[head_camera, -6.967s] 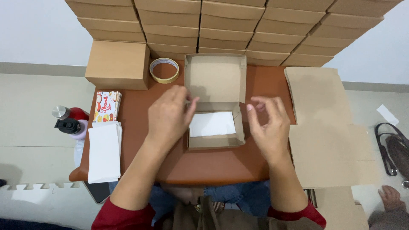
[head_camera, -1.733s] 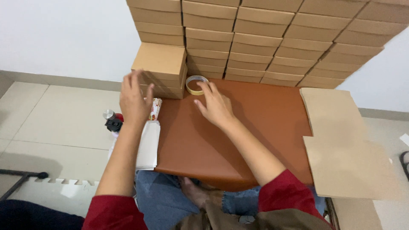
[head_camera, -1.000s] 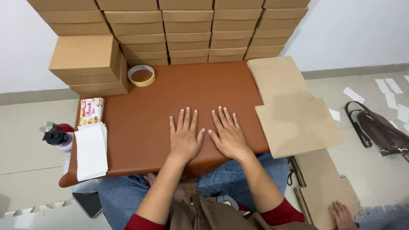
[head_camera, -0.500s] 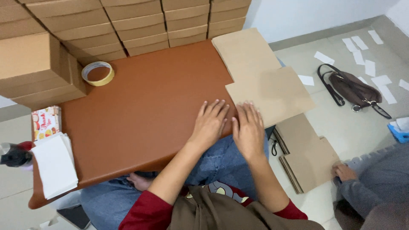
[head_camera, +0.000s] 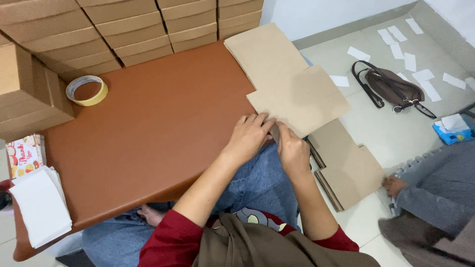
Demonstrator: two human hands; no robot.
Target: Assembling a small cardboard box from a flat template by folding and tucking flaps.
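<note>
**Hands at the near corner of the flat**

Cardboard, flat and unfolded, is what I am working at; the top flat lies at the right end of the table, overhanging its edge, with its long axis running from the far wall down towards my lap. Its near corner is where both hands meet; my left hand lies palm down on the table edge with fingers together and stretched, tips touching the flat's near edge; my right hand sits just right of it, fingers curled and closed at that same corner, but whether they pinch the card or only press it I cannot tell; the hands touch each other. The flat thus lies ahead and to the right of my fingers, rising away from them; the right hand is the nearer to its body, the left nearer the table.

More flats lie stacked on the floor below, right of my knee; another person's hand rests at their far corner. On the table's far left a tape roll lies flat; made boxes stand beside it, and more stack against the wall. White sheets and a printed card pack lie at the left edge; a bag and paper slips lie on the floor.
</note>
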